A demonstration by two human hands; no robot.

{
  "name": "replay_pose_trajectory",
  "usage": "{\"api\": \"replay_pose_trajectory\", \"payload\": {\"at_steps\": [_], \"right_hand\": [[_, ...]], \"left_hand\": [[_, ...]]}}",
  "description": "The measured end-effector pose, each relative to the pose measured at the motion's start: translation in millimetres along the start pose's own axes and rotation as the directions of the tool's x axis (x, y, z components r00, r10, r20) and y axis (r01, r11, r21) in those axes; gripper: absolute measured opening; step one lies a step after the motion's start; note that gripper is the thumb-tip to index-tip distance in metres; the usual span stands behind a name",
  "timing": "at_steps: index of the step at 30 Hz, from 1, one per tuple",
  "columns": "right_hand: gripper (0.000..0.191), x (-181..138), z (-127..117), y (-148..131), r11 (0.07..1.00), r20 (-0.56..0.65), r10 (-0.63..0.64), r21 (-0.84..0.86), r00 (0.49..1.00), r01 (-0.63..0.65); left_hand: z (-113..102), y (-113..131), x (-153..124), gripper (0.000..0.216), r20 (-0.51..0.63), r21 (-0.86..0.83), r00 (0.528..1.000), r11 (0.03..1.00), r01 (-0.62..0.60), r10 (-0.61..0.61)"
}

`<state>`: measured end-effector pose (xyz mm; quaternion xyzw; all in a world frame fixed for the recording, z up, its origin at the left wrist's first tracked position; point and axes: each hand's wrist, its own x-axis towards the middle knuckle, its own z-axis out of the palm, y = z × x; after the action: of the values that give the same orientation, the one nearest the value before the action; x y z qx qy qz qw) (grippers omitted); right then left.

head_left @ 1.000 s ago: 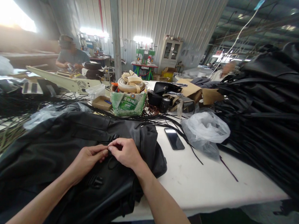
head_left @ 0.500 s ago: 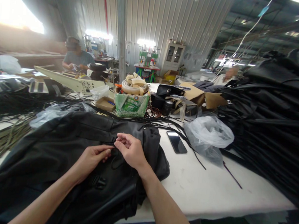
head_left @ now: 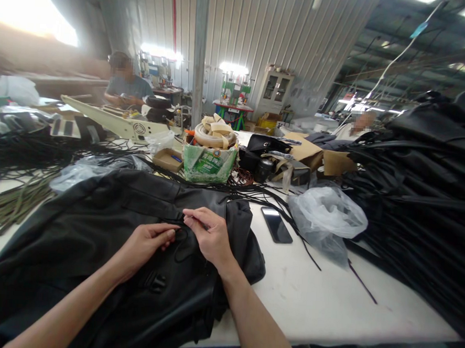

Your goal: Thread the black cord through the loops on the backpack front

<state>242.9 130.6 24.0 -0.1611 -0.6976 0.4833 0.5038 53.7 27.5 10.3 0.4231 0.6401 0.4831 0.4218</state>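
A large black bag [head_left: 94, 239] lies flat on the white table [head_left: 327, 295] in front of me. My left hand [head_left: 143, 244] rests on the bag with its fingertips pinching a thin black cord [head_left: 182, 249] near the bag's middle. My right hand [head_left: 211, 235] is just to the right of it, thumb and fingers pinched on the same cord. A loop of the cord hangs between the two hands. A black plastic buckle [head_left: 155, 282] sits on the bag below my left wrist.
A black phone [head_left: 276, 225] lies right of the bag, beside a crumpled clear plastic bag [head_left: 326, 214]. A high stack of black bags [head_left: 424, 196] fills the right. A green box [head_left: 208, 162] with tape rolls, loose black cords [head_left: 28, 156] and two seated people are behind.
The view has drifted so everything sits slightly right and higher. My right hand's fingers have shifted a little along the cord; my left hand keeps its place on the bag.
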Motion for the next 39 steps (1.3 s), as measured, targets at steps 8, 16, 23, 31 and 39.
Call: {"api": "replay_pose_trajectory", "payload": {"at_steps": [8,16,23,31,39], "right_hand": [[0.014,-2.1,1.1,0.0,0.998,0.083,0.050,-0.048,0.995,-0.046],[0.015,-0.7,-0.7,-4.0,0.995,0.134,0.011,-0.102,0.991,0.003],[0.017,-1.7,-0.1,-4.9,0.994,0.127,0.045,-0.108,0.991,-0.032],[0.016,-2.0,0.3,-0.4,0.994,0.113,0.042,-0.108,0.993,-0.030],[0.013,-4.2,2.7,3.9,0.993,0.101,0.025,-0.116,0.995,-0.013]], "left_hand": [[0.2,1.0,0.8,0.074,0.014,0.008,1.000,1.000,-0.028,0.027],[0.8,2.4,-0.4,0.072,0.005,-0.017,1.000,1.000,-0.021,0.021],[0.5,3.1,-0.2,0.073,0.004,-0.015,1.000,1.000,-0.019,0.019],[4.0,8.5,-2.1,0.076,-0.010,0.020,1.000,1.000,-0.008,0.008],[3.0,5.0,-0.9,0.071,0.027,0.061,0.998,0.997,-0.052,0.050]]}}
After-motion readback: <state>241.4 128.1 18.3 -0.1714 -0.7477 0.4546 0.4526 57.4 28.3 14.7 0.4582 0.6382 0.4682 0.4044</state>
